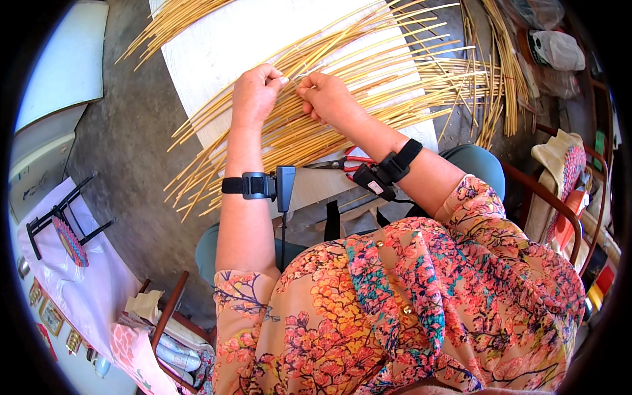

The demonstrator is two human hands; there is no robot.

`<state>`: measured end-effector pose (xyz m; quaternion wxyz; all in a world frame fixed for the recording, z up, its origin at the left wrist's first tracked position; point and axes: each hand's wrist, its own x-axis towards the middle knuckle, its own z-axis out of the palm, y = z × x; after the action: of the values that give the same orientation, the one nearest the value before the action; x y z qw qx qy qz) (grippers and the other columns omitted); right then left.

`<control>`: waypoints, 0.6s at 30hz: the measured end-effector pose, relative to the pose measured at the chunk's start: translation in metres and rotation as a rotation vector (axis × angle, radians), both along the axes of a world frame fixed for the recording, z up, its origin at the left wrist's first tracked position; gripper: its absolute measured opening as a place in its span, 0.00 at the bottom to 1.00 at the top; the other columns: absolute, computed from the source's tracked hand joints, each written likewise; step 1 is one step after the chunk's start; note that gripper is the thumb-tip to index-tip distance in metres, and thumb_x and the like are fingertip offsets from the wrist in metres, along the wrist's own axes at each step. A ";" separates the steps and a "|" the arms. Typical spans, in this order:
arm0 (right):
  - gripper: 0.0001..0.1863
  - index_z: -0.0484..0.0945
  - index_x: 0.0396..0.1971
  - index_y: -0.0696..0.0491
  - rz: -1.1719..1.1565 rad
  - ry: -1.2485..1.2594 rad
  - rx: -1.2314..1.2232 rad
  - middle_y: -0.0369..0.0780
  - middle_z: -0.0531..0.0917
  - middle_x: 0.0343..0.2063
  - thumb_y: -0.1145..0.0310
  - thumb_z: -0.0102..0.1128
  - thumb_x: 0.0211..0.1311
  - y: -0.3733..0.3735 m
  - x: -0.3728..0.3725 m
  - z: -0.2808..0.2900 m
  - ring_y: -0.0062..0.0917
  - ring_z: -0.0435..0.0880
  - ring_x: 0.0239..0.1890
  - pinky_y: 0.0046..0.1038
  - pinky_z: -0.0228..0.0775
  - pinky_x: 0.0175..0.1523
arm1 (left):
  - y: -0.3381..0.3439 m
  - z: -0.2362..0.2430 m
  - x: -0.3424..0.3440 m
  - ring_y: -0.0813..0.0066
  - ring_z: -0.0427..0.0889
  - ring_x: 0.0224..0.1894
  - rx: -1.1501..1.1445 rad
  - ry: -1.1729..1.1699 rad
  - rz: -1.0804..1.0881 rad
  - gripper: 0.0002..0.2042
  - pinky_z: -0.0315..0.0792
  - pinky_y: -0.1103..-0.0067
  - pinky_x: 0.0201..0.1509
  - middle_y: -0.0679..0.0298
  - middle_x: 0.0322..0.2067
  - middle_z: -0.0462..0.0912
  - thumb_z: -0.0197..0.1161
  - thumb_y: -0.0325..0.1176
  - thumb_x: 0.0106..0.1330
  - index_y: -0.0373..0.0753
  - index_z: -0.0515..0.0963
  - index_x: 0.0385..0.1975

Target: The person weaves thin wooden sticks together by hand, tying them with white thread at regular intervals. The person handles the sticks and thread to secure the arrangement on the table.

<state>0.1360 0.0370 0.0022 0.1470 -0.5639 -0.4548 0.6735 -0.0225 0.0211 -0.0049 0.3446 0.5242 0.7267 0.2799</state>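
Over a wide spread of thin yellow canes (296,135), my left hand (257,95) is closed, thumb and forefinger pinched together. My right hand (329,99) faces it a short way to the right, its fingers also pinched. Whatever is between the fingertips is too fine to make out. The canes lie crosswise on a pale board (210,62), their ends sticking out past both sides. Red-handled cutters (352,160) lie at the board's near edge, close to my right wrist and partly hidden by it.
Another cane bundle (172,26) lies at the board's far left, and upright-looking bundles (508,79) at the far right. Plastic bags (556,49) sit beyond. A wooden chair arm (550,191) stands at right, a small black-framed stool (69,234) at left.
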 end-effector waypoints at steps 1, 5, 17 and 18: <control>0.06 0.77 0.32 0.58 -0.002 0.001 0.008 0.40 0.79 0.15 0.71 0.55 0.61 0.000 0.000 -0.001 0.21 0.75 0.14 0.24 0.67 0.18 | 0.000 0.000 0.001 0.72 0.76 0.20 0.009 0.009 -0.006 0.06 0.70 0.77 0.28 0.61 0.19 0.80 0.68 0.32 0.52 0.37 0.80 0.24; 0.06 0.77 0.32 0.58 -0.019 -0.001 -0.009 0.39 0.79 0.15 0.70 0.55 0.61 -0.001 -0.002 -0.001 0.21 0.75 0.14 0.25 0.67 0.18 | -0.002 0.001 0.003 0.84 0.69 0.21 -0.008 -0.020 -0.010 0.04 0.66 0.83 0.27 0.68 0.17 0.76 0.66 0.27 0.55 0.35 0.78 0.24; 0.07 0.75 0.29 0.56 -0.058 0.019 -0.084 0.34 0.76 0.15 0.68 0.55 0.63 0.001 -0.003 0.008 0.15 0.70 0.13 0.19 0.59 0.14 | -0.004 0.004 0.006 0.84 0.69 0.21 0.012 -0.011 -0.030 0.04 0.66 0.83 0.27 0.68 0.18 0.77 0.66 0.26 0.54 0.35 0.78 0.24; 0.07 0.75 0.29 0.56 -0.063 0.022 -0.081 0.34 0.76 0.16 0.69 0.55 0.64 0.002 -0.004 0.006 0.15 0.70 0.13 0.18 0.59 0.14 | -0.004 0.004 0.007 0.84 0.70 0.21 0.007 -0.027 -0.030 0.04 0.66 0.83 0.27 0.68 0.18 0.77 0.66 0.26 0.54 0.35 0.78 0.24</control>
<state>0.1324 0.0385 0.0084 0.1502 -0.5758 -0.4075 0.6927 -0.0151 0.0174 -0.0009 0.3565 0.5325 0.7131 0.2843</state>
